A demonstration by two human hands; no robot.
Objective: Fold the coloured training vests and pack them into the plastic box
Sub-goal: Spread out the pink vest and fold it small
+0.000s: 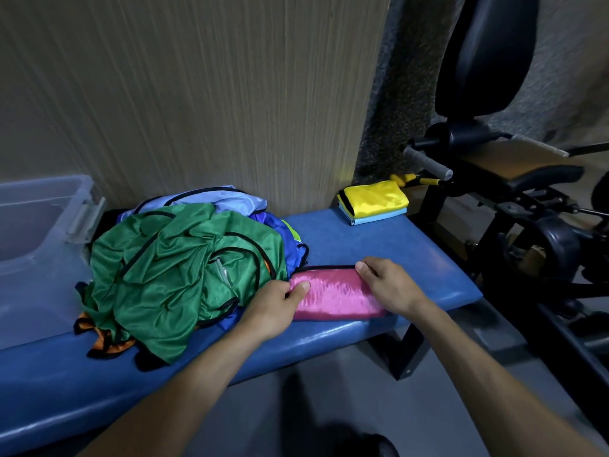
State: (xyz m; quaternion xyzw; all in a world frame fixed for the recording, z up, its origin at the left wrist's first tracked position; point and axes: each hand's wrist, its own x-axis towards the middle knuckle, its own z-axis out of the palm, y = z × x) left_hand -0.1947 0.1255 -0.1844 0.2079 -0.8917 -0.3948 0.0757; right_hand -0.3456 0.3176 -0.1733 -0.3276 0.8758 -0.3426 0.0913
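Pink vest (333, 293): folded into a narrow flat band, black-trimmed along its far edge, lying on the blue padded counter (379, 245) near the front edge. Left hand (280, 305) pinches the vest's left end, thumb on top and fingers curled beneath the fabric. Right hand (389, 285) grips the vest's right end at the far corner, thumb on the black trim, fingers curled over the cloth.

Immediately left of the pink vest, touching it: an unfolded heap of vests (184, 265), green on top, with blue, pale blue and orange pieces showing at its edges.

Left of the heap, farther from the pink vest: the clear plastic box (36, 232), open at the top, its latch facing the heap. Contents cannot be made out.

Beyond the pink vest to the right, at the counter's back corner: a folded yellow vest (374, 196) stacked on a folded light blue one (379, 218).

Right of the counter: black exercise equipment (494, 166).
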